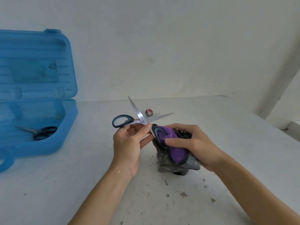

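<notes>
At the left edge of the frame a blue case (37, 111) stands open on the bench (235, 127), its lid upright. Small scissors (40, 133) with black handles lie in its base. Near the centre, the left hand (128, 143) holds the large scissors (142, 121) in the air, fingers (142, 132) pinching them just below the pivot. The blades are spread wide, pointing up and to the right. Just behind the blades a small ring (149, 112), perhaps a tape roll, lies on the bench. Right of centre, the right hand (193, 143) has its fingers curled round a purple cloth (176, 151), pressing it onto the scissors' lower handle. A grey cloth (167, 166) hangs beneath. Dark specks (183, 194) dot the bench at the lower right.
</notes>
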`<state>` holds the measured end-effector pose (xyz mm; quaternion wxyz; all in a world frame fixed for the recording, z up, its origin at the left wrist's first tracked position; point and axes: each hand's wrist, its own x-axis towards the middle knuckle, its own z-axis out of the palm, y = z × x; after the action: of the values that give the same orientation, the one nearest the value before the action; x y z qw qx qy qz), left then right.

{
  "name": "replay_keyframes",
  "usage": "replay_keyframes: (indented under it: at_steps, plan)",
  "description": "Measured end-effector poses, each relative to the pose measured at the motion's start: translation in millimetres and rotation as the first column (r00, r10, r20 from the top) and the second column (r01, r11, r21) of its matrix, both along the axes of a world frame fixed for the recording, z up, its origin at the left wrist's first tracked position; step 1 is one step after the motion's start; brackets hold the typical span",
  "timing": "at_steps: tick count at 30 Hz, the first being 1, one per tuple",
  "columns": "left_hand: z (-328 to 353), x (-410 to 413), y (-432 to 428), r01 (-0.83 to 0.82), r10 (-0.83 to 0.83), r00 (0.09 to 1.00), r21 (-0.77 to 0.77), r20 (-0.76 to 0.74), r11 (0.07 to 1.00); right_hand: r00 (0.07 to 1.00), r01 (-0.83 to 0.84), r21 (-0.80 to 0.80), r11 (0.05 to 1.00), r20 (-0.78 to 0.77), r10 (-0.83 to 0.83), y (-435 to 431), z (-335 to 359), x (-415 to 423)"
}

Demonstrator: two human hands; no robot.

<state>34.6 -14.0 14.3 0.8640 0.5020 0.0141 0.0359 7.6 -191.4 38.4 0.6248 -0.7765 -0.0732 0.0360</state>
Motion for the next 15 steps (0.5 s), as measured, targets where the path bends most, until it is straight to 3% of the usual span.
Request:
replay_keyframes:
  at_steps: [3, 7, 9, 12, 15]
  plan:
    - [3.3, 4.8, 10.5, -0.041, 0.041, 0.999, 0.004, 0.025, 0.999, 0.999, 0.028, -0.128, 0.991, 0.045, -0.023, -9.8, 3.4, -0.5]
    - [2.7, 6.4, 17.9, -0.020, 0.019, 1.000, 0.042, 0.021, 0.999, 0.948, 0.231, -0.061, 0.971, 0.240, -0.210, -19.0, 10.5, -3.6]
    - [2.7, 3.0, 13.8, -0.003, 0.002, 1.000, 0.066, 0.007, 0.998, 0.870, 0.367, -0.074, 0.927, 0.379, -0.314, -18.5, 10.5, -5.5]
    - [5.0, -3.3, 4.4, 0.035, -0.037, 0.999, 0.101, 0.010, 0.994, 0.681, 0.595, -0.134, 0.793, 0.608, -0.409, -9.7, 8.1, -9.8]
    - [5.9, -5.8, 0.7, 0.051, -0.052, 0.999, 0.114, 0.008, 0.992, 0.569, 0.709, -0.086, 0.700, 0.656, -0.496, -5.8, 9.9, -10.4]
